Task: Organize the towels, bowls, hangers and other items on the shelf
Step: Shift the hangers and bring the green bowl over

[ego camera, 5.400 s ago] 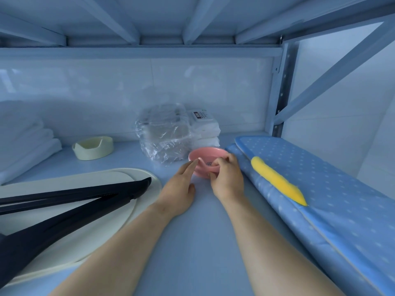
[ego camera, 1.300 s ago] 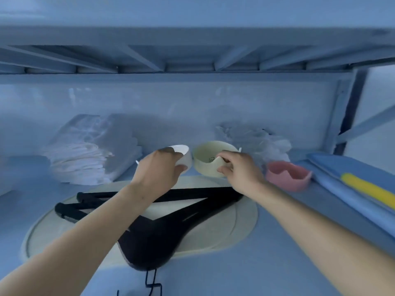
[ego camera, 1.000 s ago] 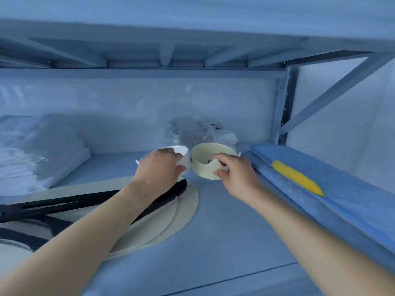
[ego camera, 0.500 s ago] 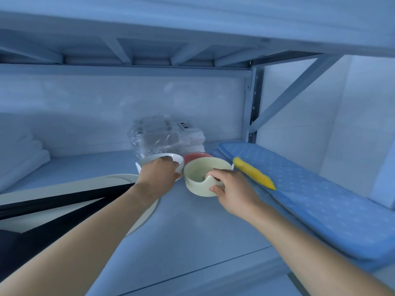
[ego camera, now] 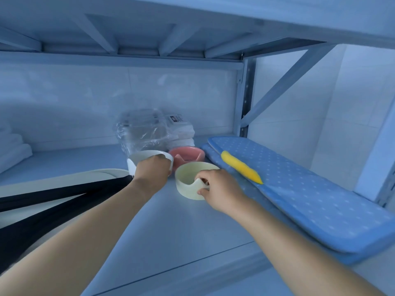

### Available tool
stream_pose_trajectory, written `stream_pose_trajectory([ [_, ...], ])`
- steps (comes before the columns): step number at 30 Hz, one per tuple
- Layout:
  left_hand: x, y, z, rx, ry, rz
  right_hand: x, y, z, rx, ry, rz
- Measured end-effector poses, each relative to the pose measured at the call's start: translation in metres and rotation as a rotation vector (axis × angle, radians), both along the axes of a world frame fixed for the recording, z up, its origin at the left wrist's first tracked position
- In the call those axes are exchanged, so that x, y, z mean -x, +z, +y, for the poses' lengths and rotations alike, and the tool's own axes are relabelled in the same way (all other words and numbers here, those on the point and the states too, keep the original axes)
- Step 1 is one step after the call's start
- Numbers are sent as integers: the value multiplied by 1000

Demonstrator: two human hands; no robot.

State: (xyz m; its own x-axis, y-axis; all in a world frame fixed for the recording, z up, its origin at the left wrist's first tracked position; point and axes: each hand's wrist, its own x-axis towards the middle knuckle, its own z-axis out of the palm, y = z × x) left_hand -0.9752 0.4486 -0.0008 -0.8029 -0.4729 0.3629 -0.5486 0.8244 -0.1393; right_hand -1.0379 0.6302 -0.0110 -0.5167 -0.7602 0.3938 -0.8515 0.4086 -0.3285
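Note:
Three small bowls stand close together mid-shelf. My left hand [ego camera: 152, 170] grips the near rim of the white bowl [ego camera: 142, 157]. My right hand [ego camera: 215, 188] pinches the notched near rim of the cream bowl [ego camera: 190, 175], thumb outside and fingertips inside. The pink bowl [ego camera: 188, 154] sits just behind both, untouched. Black hangers [ego camera: 64, 194] lie at the left on a cream oval tray [ego camera: 100, 174]. Folded white towels [ego camera: 12, 150] are stacked at the far left.
A clear plastic bag [ego camera: 142, 130] and a wrapped white towel pack [ego camera: 181, 133] stand at the back. A blue dotted ironing pad [ego camera: 299, 184] with a yellow piece [ego camera: 240, 167] fills the right side. A metal upright [ego camera: 245, 97] and brace stand at the back right.
Both hands have carried the white and cream bowls to the right, from beside the towels to in front of the pink bowl. The cream bowl now sits lower on the shelf.

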Motion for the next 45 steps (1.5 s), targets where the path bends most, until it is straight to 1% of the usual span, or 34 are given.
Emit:
stream_pose_trajectory([
  [3, -1, -4, -1, -6, -23, -18, 1, 11, -2, -4, -27, -48],
  [5, -5, -7, -3, -9, -52, -18, 1, 22, -5, 72, -30, -104],
  [8, -11, -8, -3, -20, -82, 21, 6, 41, -18, 161, -8, -100],
  [12, -27, -2, -11, -111, -155, 137, 16, 55, -43, 90, 11, -72],
  [15, -44, 7, -24, -69, -176, 135, 24, 57, -59, 26, 32, -36],
  [18, -57, 13, -33, -97, -188, 120, 28, 57, -74, -16, 19, -3],
  [22, -63, 12, -38, -126, -158, 67, 31, 52, -96, -81, 0, -35],
  [28, -60, 9, -39, -196, -111, 92, 39, 44, -116, -147, -56, -58],
  [31, -57, 8, -38, -192, -100, 98, 43, 40, -115, -175, -50, -51],
  [36, -47, 8, -32, -178, -48, 130, 55, 40, -108, -166, -44, -47],
  [40, -36, 7, -24, -123, -37, 116, 64, 41, -101, -165, -24, 18],
  [45, -29, -2, -17, -68, -19, 96, 70, 43, -97, -175, -25, 6],
])
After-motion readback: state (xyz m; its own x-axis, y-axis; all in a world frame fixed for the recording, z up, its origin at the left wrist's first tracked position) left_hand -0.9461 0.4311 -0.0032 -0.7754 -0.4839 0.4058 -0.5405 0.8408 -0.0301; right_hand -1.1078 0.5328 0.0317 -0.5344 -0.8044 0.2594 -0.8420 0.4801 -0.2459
